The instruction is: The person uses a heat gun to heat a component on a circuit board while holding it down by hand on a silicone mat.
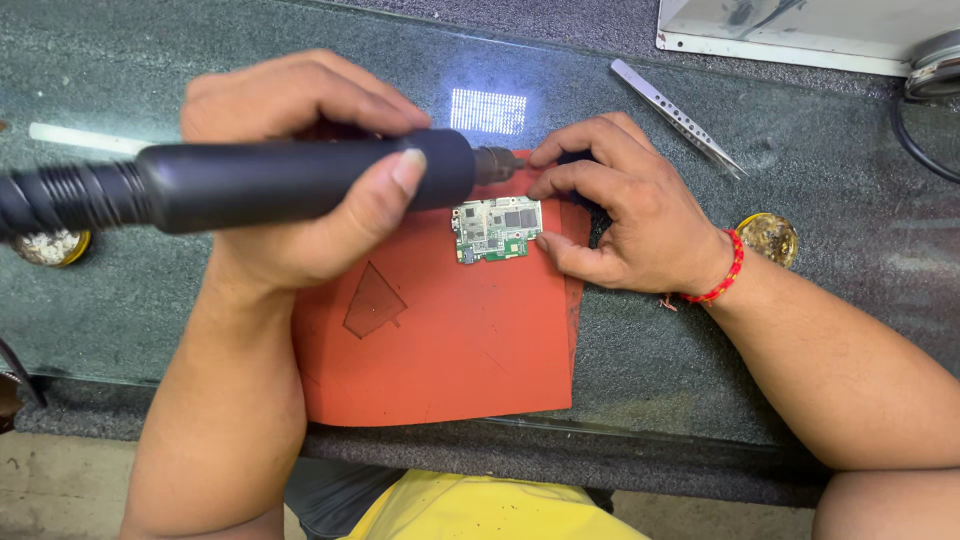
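Observation:
My left hand (295, 175) grips a thick black hot-air handpiece (230, 185) held level, its metal nozzle (497, 163) pointing right, just above the top edge of a small green circuit board (497, 229). The board lies flat on an orange-red mat (450, 330). My right hand (620, 215) rests at the board's right edge, thumb against its side and fingertips curled by the nozzle tip. A red thread band circles my right wrist. Whether the right fingers pinch anything small is hidden.
Metal tweezers (680, 118) lie on the dark glass-topped bench (820, 200) at the back right. A small round tin (768, 238) sits by my right wrist, another (48, 247) at the far left. A white device's edge (800, 35) and a black cable (915, 150) occupy the top right.

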